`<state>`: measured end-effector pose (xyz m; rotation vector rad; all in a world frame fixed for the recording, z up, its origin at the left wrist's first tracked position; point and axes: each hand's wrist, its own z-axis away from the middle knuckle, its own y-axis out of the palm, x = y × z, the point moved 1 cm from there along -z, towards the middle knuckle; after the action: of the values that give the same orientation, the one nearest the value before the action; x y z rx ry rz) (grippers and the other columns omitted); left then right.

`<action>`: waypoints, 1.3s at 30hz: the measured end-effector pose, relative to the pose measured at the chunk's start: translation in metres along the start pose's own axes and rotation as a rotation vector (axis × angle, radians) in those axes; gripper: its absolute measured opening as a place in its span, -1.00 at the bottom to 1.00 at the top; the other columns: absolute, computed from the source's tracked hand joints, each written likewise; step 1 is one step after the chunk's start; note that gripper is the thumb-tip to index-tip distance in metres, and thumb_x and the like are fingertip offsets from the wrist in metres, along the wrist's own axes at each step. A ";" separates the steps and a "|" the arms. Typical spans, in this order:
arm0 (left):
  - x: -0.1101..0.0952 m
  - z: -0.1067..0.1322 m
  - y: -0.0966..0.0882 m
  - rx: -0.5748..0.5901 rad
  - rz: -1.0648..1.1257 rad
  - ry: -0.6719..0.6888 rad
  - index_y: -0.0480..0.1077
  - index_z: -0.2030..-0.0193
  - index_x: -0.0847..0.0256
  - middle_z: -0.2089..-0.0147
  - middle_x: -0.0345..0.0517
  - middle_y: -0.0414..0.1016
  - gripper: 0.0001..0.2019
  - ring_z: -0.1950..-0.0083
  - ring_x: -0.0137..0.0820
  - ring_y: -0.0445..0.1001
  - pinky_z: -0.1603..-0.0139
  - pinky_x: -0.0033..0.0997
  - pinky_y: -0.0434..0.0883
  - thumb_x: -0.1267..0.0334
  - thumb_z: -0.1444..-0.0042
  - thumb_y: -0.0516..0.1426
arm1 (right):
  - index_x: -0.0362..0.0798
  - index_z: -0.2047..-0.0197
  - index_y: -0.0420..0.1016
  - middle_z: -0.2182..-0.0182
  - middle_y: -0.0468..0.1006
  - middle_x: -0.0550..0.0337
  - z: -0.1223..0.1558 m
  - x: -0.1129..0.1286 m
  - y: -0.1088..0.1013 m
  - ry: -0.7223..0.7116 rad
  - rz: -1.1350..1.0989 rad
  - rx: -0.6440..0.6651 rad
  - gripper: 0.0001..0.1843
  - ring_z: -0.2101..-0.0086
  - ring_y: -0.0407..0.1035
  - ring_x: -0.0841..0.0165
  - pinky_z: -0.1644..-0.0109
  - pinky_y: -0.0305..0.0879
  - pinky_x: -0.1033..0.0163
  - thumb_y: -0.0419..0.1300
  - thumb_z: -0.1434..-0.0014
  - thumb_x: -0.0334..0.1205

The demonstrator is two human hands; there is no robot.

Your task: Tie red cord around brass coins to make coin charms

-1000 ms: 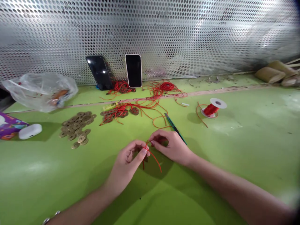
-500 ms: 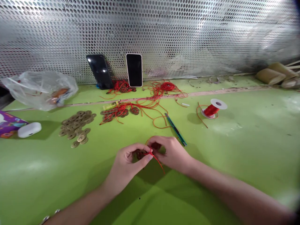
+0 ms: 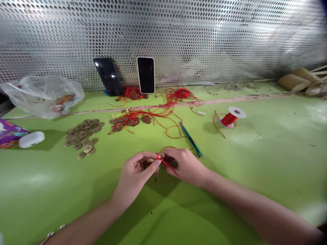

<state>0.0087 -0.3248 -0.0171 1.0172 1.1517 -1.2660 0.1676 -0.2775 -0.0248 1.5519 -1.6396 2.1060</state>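
Note:
Red cord (image 3: 167, 164) is pinched between the thumb and forefinger of my left hand (image 3: 134, 173), with a loop or knot at the fingertips. Brass-coloured coins (image 3: 156, 172) hang under those fingers, partly hidden by the hand. My right hand (image 3: 187, 166) is closed on the same cord, its fingertips close to the left ones; the exact grip is hidden. Beyond the right hand lies a green utility knife (image 3: 191, 139). Loose holed coins (image 3: 84, 134) are heaped to the left, and coins strung with red cord (image 3: 125, 122) lie ahead of my hands.
A spool of red cord (image 3: 231, 119) stands at the right. Two phones, one black (image 3: 108, 76) and one white-edged (image 3: 146, 75), lean on the perforated metal panel (image 3: 194, 41). At the left are a plastic bag (image 3: 38, 97), a white case (image 3: 32, 139) and a purple packet (image 3: 10, 132).
Both hands stay close together, the left fingertips having shifted slightly left and up. The loose cord end now slants across toward the right hand, and the hanging coins show more.

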 end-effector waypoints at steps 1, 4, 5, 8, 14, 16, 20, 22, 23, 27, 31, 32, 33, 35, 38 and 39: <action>0.000 0.000 -0.001 -0.033 -0.004 0.003 0.43 0.39 0.22 0.48 -0.21 0.47 -0.84 0.50 -0.49 0.37 0.50 -0.50 0.36 0.20 0.07 0.25 | -0.10 0.30 0.43 0.45 0.51 0.20 0.000 0.001 0.000 0.020 -0.022 -0.007 -0.85 0.48 0.33 0.45 0.38 0.21 0.38 0.14 -0.01 -0.43; 0.000 -0.001 -0.003 -0.107 -0.003 0.021 0.41 0.36 0.22 0.31 -0.11 0.53 -0.84 0.38 -0.45 0.42 0.43 -0.49 0.37 0.20 0.03 0.24 | -0.08 0.34 0.41 0.48 0.48 0.24 0.000 0.004 0.001 0.033 -0.075 -0.039 -0.88 0.50 0.30 0.48 0.38 0.20 0.39 0.10 -0.03 -0.42; 0.001 -0.002 -0.004 -0.118 0.000 0.033 0.41 0.35 0.21 0.27 -0.10 0.54 -0.84 0.34 -0.44 0.43 0.40 -0.49 0.38 0.19 0.02 0.23 | -0.08 0.37 0.41 0.49 0.47 0.25 0.000 0.006 0.001 0.025 -0.080 -0.040 -0.89 0.50 0.29 0.48 0.38 0.19 0.39 0.09 -0.03 -0.42; 0.004 -0.004 -0.006 -0.148 -0.019 0.086 0.42 0.34 0.20 0.26 -0.14 0.50 -0.85 0.32 -0.46 0.40 0.35 -0.50 0.36 0.20 0.01 0.23 | -0.09 0.44 0.37 0.52 0.43 0.26 0.001 0.011 0.002 -0.005 -0.100 -0.017 -0.92 0.52 0.25 0.49 0.40 0.16 0.40 0.10 -0.01 -0.42; 0.004 -0.003 -0.005 -0.005 0.004 0.050 0.42 0.37 0.21 0.49 -0.27 0.37 -0.87 0.49 -0.54 0.30 0.51 -0.57 0.27 0.21 0.00 0.22 | -0.09 0.43 0.36 0.53 0.40 0.28 0.005 0.012 0.003 -0.013 -0.144 -0.001 -0.93 0.54 0.20 0.51 0.43 0.12 0.41 0.11 0.03 -0.42; 0.004 -0.001 -0.004 0.095 0.012 0.006 0.42 0.35 0.21 0.55 -0.30 0.34 -0.87 0.52 -0.53 0.30 0.51 -0.56 0.29 0.19 -0.02 0.21 | -0.09 0.41 0.36 0.54 0.37 0.30 0.005 0.009 0.003 0.011 -0.147 -0.018 -0.93 0.54 0.18 0.51 0.45 0.10 0.41 0.12 0.03 -0.41; 0.006 0.000 -0.003 0.158 -0.041 -0.019 0.45 0.30 0.20 0.49 -0.25 0.40 -0.84 0.47 -0.50 0.35 0.45 -0.52 0.33 0.16 -0.06 0.18 | -0.09 0.39 0.35 0.51 0.39 0.27 0.004 0.006 0.003 0.033 -0.173 -0.045 -0.95 0.50 0.22 0.49 0.41 0.14 0.41 0.10 -0.02 -0.39; 0.007 -0.001 -0.004 0.150 -0.066 -0.010 0.47 0.26 0.19 0.46 -0.23 0.43 -0.82 0.44 -0.48 0.36 0.44 -0.52 0.34 0.15 -0.06 0.18 | -0.10 0.41 0.34 0.52 0.40 0.26 0.003 0.006 0.002 0.031 -0.165 -0.053 -0.96 0.50 0.23 0.49 0.40 0.15 0.40 0.09 -0.03 -0.38; 0.007 -0.001 -0.004 0.149 -0.076 -0.003 0.48 0.25 0.19 0.44 -0.22 0.44 -0.82 0.42 -0.47 0.37 0.43 -0.52 0.34 0.16 -0.06 0.18 | -0.10 0.41 0.34 0.52 0.41 0.25 0.003 0.006 0.001 0.033 -0.159 -0.059 -0.96 0.50 0.25 0.48 0.40 0.16 0.40 0.08 -0.03 -0.38; 0.005 -0.002 -0.003 0.151 -0.071 0.018 0.51 0.27 0.19 0.42 -0.20 0.48 -0.85 0.42 -0.48 0.37 0.42 -0.53 0.35 0.20 -0.03 0.20 | -0.09 0.36 0.38 0.47 0.45 0.22 0.002 0.006 0.001 0.054 -0.150 -0.060 -0.93 0.47 0.30 0.47 0.37 0.18 0.39 0.09 -0.03 -0.39; 0.003 -0.003 -0.002 0.123 -0.013 0.027 0.52 0.31 0.19 0.36 -0.18 0.54 -0.87 0.38 -0.48 0.41 0.37 -0.53 0.38 0.28 0.06 0.24 | -0.10 0.35 0.39 0.48 0.45 0.22 0.003 0.003 0.002 0.062 -0.124 -0.048 -0.93 0.49 0.29 0.47 0.39 0.17 0.39 0.11 -0.04 -0.37; 0.003 -0.003 -0.002 0.117 0.000 0.038 0.52 0.33 0.19 0.37 -0.18 0.54 -0.88 0.38 -0.48 0.42 0.37 -0.53 0.39 0.30 0.07 0.25 | -0.10 0.35 0.38 0.49 0.45 0.21 0.003 0.003 0.002 0.063 -0.115 -0.046 -0.94 0.49 0.28 0.47 0.40 0.17 0.40 0.10 -0.05 -0.37; 0.003 -0.004 -0.002 0.112 0.009 0.052 0.52 0.35 0.19 0.38 -0.19 0.54 -0.90 0.39 -0.48 0.42 0.37 -0.54 0.39 0.31 0.08 0.25 | -0.11 0.35 0.38 0.49 0.45 0.21 0.003 0.002 0.001 0.060 -0.105 -0.044 -0.94 0.50 0.28 0.47 0.40 0.16 0.40 0.10 -0.05 -0.37; 0.004 -0.004 -0.003 0.091 0.012 0.080 0.52 0.37 0.18 0.41 -0.21 0.53 -0.91 0.42 -0.50 0.41 0.41 -0.55 0.38 0.32 0.09 0.25 | -0.10 0.34 0.38 0.50 0.44 0.23 0.003 0.003 0.001 0.047 -0.071 -0.036 -0.93 0.51 0.25 0.48 0.41 0.15 0.40 0.11 -0.03 -0.37; 0.007 -0.006 -0.005 0.026 -0.002 0.109 0.54 0.36 0.17 0.39 -0.20 0.53 -0.91 0.41 -0.49 0.41 0.41 -0.54 0.38 0.30 0.07 0.25 | -0.09 0.37 0.37 0.52 0.42 0.26 0.004 0.006 0.001 0.006 -0.007 -0.008 -0.92 0.53 0.21 0.49 0.43 0.13 0.39 0.13 0.01 -0.39; 0.008 -0.006 -0.006 -0.003 -0.008 0.118 0.54 0.36 0.16 0.38 -0.20 0.53 -0.91 0.41 -0.49 0.40 0.41 -0.54 0.38 0.29 0.06 0.25 | -0.08 0.39 0.37 0.52 0.42 0.27 0.004 0.008 0.002 -0.013 0.002 0.005 -0.92 0.54 0.20 0.50 0.43 0.13 0.39 0.13 0.03 -0.40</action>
<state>0.0019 -0.3209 -0.0257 1.0981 1.2485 -1.2237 0.1654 -0.2855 -0.0208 1.5696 -1.6420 2.1071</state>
